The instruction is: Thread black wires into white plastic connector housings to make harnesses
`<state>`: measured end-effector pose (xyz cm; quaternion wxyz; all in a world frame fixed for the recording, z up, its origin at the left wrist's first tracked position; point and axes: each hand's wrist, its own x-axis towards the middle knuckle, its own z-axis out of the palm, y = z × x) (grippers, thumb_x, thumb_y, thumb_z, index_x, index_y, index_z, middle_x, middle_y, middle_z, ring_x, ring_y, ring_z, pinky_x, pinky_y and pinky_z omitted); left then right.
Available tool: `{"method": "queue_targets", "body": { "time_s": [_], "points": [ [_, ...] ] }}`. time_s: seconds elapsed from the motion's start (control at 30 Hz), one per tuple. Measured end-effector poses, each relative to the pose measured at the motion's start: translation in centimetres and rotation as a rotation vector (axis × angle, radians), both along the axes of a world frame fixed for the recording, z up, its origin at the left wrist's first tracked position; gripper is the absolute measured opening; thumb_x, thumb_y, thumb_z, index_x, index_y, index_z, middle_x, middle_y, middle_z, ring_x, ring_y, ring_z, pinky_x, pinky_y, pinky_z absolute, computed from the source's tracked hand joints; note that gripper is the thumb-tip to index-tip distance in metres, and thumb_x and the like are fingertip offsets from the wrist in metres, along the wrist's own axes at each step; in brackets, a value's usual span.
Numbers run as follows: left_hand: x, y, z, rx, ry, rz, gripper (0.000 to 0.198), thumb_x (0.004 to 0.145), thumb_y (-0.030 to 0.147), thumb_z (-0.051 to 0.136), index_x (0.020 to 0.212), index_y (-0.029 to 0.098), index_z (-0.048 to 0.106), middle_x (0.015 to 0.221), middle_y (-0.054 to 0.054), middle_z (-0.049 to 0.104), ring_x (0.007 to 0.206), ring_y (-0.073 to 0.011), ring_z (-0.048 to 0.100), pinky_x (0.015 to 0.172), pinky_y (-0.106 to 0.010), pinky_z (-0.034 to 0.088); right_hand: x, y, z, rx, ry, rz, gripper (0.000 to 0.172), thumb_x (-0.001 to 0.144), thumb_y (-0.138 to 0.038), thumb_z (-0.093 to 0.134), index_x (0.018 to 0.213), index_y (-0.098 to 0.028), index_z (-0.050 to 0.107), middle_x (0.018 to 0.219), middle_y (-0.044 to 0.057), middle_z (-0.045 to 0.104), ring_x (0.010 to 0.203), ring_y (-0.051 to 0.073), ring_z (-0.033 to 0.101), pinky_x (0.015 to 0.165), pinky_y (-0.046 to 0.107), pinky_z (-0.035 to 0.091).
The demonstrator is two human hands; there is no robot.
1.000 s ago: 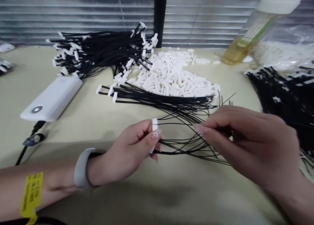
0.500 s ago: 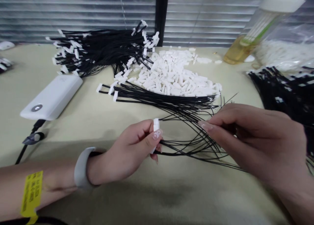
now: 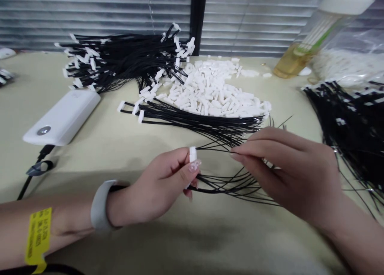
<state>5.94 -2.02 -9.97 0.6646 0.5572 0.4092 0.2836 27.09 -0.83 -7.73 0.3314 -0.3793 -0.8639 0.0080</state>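
Note:
My left hand point(image 3: 160, 187) pinches a small white connector point(image 3: 192, 155) between thumb and fingers, with several thin black wires point(image 3: 228, 183) fanning out to the right from under it. My right hand point(image 3: 285, 171) is closed on one black wire, its fingertips close to the right of the connector. A pile of loose white connectors point(image 3: 213, 91) lies behind the hands. Between that pile and the hands lies a flat bunch of black wires with white ends point(image 3: 186, 119).
A large heap of finished black wires with white ends point(image 3: 120, 61) sits at the back left. A white power bank point(image 3: 61, 117) with a cable lies left. More black wires point(image 3: 354, 123) lie right, with a bottle point(image 3: 312, 33) and a plastic bag point(image 3: 348, 59) behind.
My right hand has moved left with its wire, closer to the connector in my left hand. The left hand has stayed in place.

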Motion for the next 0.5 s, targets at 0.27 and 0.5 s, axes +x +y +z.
{"method": "queue_targets", "body": {
  "time_s": [0.27,0.5],
  "points": [
    [0.1,-0.1,0.2,0.112,0.123,-0.048,0.024,0.086,0.034,0.041,0.069,0.018,0.047,0.065,0.002,0.047,0.060,-0.0097,0.049,0.051,-0.018,0.046,-0.9,-0.8,0.3,0.013,-0.115,-0.002,0.007,0.078,-0.019,0.055,0.082,-0.019,0.061,0.075,0.002,0.061,0.067,0.011,0.054,0.058,0.023,0.041],
    [0.0,-0.2,0.0,0.155,0.172,-0.086,0.025,0.087,0.035,0.038,0.070,0.017,0.047,0.064,0.002,0.048,0.058,-0.0098,0.048,0.051,-0.019,0.042,-1.4,-1.1,-0.1,0.034,-0.173,-0.021,0.010,0.077,-0.013,0.053,0.075,-0.017,0.062,0.070,0.001,0.061,0.062,0.011,0.053,0.053,0.024,0.038]
  ]
}}
